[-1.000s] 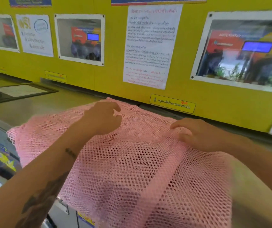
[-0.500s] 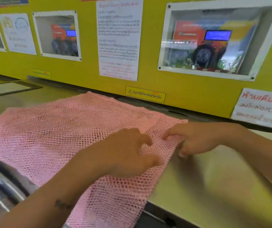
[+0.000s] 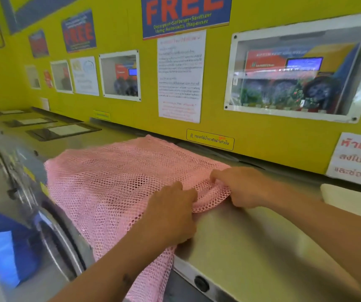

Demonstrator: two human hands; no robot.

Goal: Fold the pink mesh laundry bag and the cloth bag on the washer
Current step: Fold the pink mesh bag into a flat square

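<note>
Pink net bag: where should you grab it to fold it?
Probably the pink mesh laundry bag by its bunched right edge, coming from the right, where both hands, left and right, already pinch it; the rest lies flat.

"FREE" — red letters on the blue wall poster [image 3: 186, 15], "Detergent+Softener+Sanitizer" beneath.

The mesh bag [image 3: 114, 188] lies on the washer [image 3: 251, 243], left part, overhanging its front edge.
</note>
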